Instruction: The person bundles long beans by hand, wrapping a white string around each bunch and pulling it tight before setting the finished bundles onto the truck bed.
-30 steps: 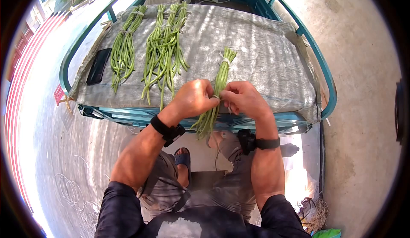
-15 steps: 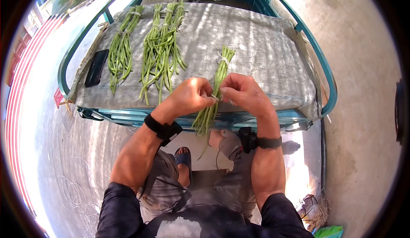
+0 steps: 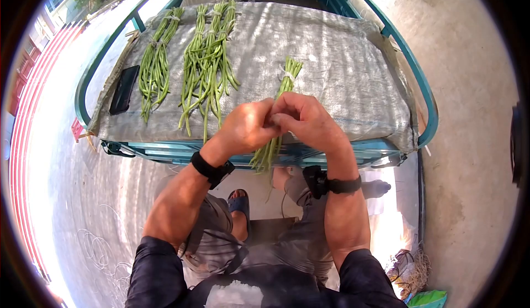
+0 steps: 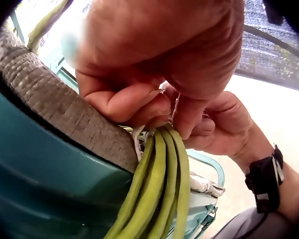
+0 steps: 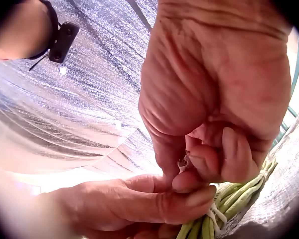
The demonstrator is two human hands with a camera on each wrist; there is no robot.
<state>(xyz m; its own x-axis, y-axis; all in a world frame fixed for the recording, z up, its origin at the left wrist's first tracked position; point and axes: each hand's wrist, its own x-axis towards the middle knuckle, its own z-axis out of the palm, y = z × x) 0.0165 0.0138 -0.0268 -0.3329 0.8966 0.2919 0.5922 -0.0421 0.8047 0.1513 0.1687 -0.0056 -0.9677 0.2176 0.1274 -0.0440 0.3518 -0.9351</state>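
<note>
You are pinching with both hands: your left hand (image 3: 247, 124) is curling its thumb and fingers at the pale tie (image 5: 217, 217), and your right hand (image 3: 307, 121) is squeezing a thin, whitish end of it between thumb and fingertip; your fingers are hiding the crossing itself. The tie is looping, flat and soft-looking, around the lower part of a bean bundle (image 3: 285, 85), which is lying over the near edge of the cart bed. Its long green pods are looking smooth, slender and slightly bowed, their tails hanging over the edge below your hands. A second pale band (image 3: 287, 75) is cinching the bundle near its far end. Beneath, a grey woven sheet (image 3: 337, 76) is showing its coarse, flat weave and draping over the teal metal cart bed (image 4: 55, 184), which is looking glossy and curved. Farther left, tied bean bunches (image 3: 207, 59) are spreading their limp, tangled ends, and beside them a flat, dark, rectangular phone (image 3: 124, 90) is lying at a slant.
</note>
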